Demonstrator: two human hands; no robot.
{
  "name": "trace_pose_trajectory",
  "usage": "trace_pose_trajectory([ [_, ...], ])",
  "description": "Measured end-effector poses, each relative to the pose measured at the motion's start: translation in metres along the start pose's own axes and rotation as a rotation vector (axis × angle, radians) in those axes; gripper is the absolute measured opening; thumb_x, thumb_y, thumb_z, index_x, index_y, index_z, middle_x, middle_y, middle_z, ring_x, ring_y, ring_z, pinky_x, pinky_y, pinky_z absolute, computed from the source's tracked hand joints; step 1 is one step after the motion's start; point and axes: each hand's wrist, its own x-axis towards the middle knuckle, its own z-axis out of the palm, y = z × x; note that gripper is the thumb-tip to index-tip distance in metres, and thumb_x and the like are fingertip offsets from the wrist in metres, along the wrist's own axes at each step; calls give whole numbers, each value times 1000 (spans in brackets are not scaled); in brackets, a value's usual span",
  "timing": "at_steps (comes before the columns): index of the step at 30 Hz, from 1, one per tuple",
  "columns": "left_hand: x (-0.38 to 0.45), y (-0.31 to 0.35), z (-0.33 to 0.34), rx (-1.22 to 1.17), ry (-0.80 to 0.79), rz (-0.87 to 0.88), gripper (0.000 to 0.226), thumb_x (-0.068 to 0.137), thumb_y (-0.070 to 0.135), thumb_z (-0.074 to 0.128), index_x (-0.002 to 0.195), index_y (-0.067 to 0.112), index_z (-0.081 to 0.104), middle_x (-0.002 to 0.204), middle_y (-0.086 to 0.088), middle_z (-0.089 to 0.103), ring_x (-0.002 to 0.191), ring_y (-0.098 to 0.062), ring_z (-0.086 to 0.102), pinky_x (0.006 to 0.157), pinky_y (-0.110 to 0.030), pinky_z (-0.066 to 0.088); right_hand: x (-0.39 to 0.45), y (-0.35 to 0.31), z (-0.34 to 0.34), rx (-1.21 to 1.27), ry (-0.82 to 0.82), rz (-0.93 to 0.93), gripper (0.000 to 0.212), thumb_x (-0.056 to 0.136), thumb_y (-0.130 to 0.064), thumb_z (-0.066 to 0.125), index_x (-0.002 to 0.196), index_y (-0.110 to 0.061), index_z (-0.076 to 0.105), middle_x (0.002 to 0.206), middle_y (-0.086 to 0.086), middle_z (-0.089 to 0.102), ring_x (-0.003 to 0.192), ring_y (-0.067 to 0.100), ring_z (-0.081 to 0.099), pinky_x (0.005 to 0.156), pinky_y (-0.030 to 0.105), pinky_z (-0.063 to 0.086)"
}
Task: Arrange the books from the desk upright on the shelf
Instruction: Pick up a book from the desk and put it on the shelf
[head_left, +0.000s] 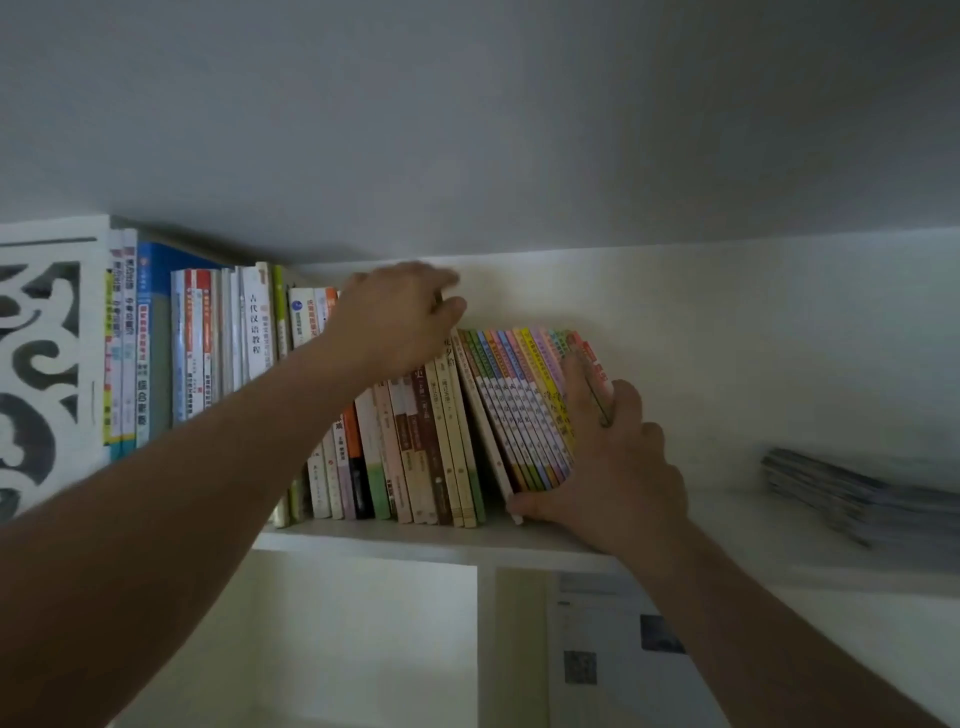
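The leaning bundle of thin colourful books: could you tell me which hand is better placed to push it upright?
Probably the right hand: it already wraps the thin colourful books from their right side, while the left hand steadies the upright row's tops.

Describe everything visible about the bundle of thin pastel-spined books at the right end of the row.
The bundle of thin pastel-spined books is a matching paperback set, with spines green, blue, pink, yellow and orange. It stands on the white shelf, tops tilted left. The right hand clasps its right side and bottom corner. A dark gap separates its base from the beige books.
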Motion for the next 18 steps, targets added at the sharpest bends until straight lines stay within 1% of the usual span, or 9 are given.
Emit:
trace_pose_trajectory([
  [2, 5, -1, -1, 2, -72, 4, 34, 100, 45, 58, 130, 29, 65, 121, 6, 66, 107, -18, 60, 105, -45, 45, -1, -1, 3, -34, 17, -2, 157, 48, -88, 80, 146, -57, -38, 160, 6, 2, 131, 43, 40, 92, 58, 51],
  [4, 3, -6, -5, -107, -71, 5, 33, 94, 43, 72, 124, 31, 66, 112, 12, 59, 100, -12, 56, 97, -37, 47, 0, -1, 4, -44, 31, -11, 155, 50, -87, 80, 144, -58, -40, 158, 8, 4, 128, 42, 42, 89, 57, 52],
  [7, 5, -18, -12, -290, -153, -2, 64, 81, 39, 86, 137, 35, 56, 121, 17, 62, 105, -9, 62, 92, -31, 50, 1, -3, 6, -57, 27, -13, 153, 51, -88, 78, 146, -57, -38, 157, 8, 4, 129, 41, 41, 89, 55, 52],
  [9, 8, -25, -14, -300, -167, 11, 71, 75, 40, 90, 137, 37, 56, 123, 19, 63, 110, -9, 63, 93, -32, 51, 1, -3, 6, -56, 31, -15, 153, 51, -88, 78, 146, -56, -38, 157, 8, 5, 129, 40, 41, 89, 55, 52],
  [11, 8, -31, -17, -285, -215, 33, 75, 72, 41, 92, 138, 39, 57, 126, 16, 63, 119, -11, 62, 101, -34, 50, 0, -4, 5, -52, 28, -11, 154, 51, -88, 78, 146, -56, -38, 157, 8, 5, 130, 40, 41, 89, 55, 53],
  [12, 7, -33, -19, -289, -256, 40, 81, 71, 40, 93, 143, 39, 55, 133, 14, 63, 125, -11, 60, 106, -35, 48, 0, -4, 5, -51, 27, -15, 154, 51, -88, 78, 147, -56, -38, 157, 8, 5, 130, 40, 40, 90, 56, 54],
  [14, 6, -38, -22, -276, -316, 63, 96, 73, 40, 92, 154, 39, 42, 149, 13, 56, 135, -10, 53, 114, -38, 42, -1, -4, 4, -56, 23, -23, 154, 52, -88, 78, 147, -56, -39, 157, 8, 4, 132, 40, 40, 92, 56, 55],
  [16, 5, -40, -22, -207, -300, 76, 100, 75, 52, 87, 159, 38, 34, 156, 13, 49, 139, -10, 49, 116, -37, 39, 0, -5, 3, -64, 18, -25, 154, 52, -88, 78, 147, -55, -39, 157, 7, 5, 133, 40, 40, 93, 56, 55],
  [18, 8, -38, -20, -151, -284, 73, 94, 77, 59, 83, 157, 35, 39, 154, 9, 52, 136, -14, 52, 110, -30, 38, 0, -6, 1, -67, 17, -20, 154, 51, -88, 78, 147, -55, -38, 157, 6, 5, 133, 40, 40, 93, 56, 56],
])
